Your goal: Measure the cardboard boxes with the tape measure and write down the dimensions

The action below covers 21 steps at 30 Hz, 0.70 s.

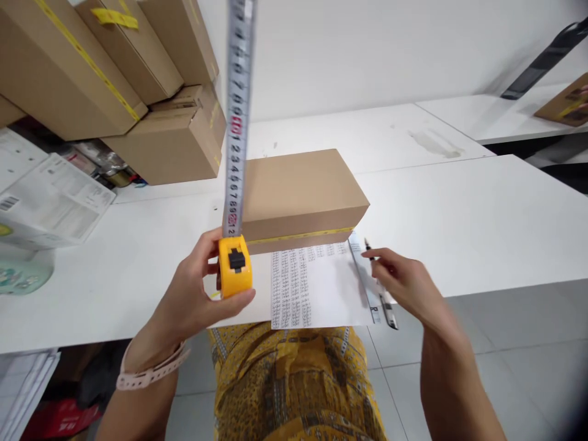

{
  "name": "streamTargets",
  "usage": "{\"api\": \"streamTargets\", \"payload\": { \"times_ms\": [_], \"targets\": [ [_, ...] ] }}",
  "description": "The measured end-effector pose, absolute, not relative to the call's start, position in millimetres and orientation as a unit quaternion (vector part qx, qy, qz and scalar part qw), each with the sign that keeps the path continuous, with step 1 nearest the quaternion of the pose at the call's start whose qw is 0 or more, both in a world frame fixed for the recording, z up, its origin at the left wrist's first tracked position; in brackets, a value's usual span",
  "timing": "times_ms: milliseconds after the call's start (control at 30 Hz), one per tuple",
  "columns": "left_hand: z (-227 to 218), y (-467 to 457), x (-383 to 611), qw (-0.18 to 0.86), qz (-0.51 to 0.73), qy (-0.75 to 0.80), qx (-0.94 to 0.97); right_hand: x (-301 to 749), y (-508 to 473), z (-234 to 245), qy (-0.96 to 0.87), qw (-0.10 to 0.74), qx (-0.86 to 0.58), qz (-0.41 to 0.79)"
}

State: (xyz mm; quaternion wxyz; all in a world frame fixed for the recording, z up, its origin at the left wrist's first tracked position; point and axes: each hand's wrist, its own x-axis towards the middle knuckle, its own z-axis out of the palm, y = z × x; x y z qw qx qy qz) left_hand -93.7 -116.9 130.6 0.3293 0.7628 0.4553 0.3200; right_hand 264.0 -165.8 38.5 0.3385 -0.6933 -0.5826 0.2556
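My left hand (pixel 197 288) is wrapped round a yellow tape measure (pixel 239 288) with a black lock button. Its silver blade (pixel 236 147) is pulled out and rises past the left end of a closed cardboard box (pixel 294 190) on the table. At the right, the thumb and index finger of my right hand (pixel 399 275) are closed on a pen (pixel 386 303), its tip pointing away from me. Under the pen and in front of the box is a sheet of paper (pixel 335 294) with columns of handwriting, partly covered by the box.
Stacked cardboard boxes (pixel 160 147) with yellow tape fill the back left of the white table (pixel 436 233). A white carton (pixel 50 196) and a pale green container (pixel 22 272) stand at the left. A dark bottle (pixel 542 61) is at the back right.
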Motion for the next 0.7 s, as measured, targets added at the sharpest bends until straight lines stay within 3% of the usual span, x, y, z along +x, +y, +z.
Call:
{"api": "streamTargets", "payload": {
  "times_ms": [133,233,600,700],
  "targets": [
    [118.6,-135.8,-87.0,0.326,0.156,0.394,0.845,274.2,-188.4,53.9,-0.381,0.648,-0.595,0.285],
    [95.5,-150.8,-75.0,0.328,0.07,0.34,0.879,273.1,-187.6,67.8,-0.315,0.752,-0.524,0.248],
    [82.6,-163.3,-71.3,0.342,0.022,0.312,0.886,258.4,-190.4,61.8,-0.38,0.742,-0.483,0.268],
    [82.7,-163.8,-69.1,0.345,0.059,0.339,0.873,249.8,-195.1,59.0,-0.445,0.704,-0.47,0.29]
  ]
}}
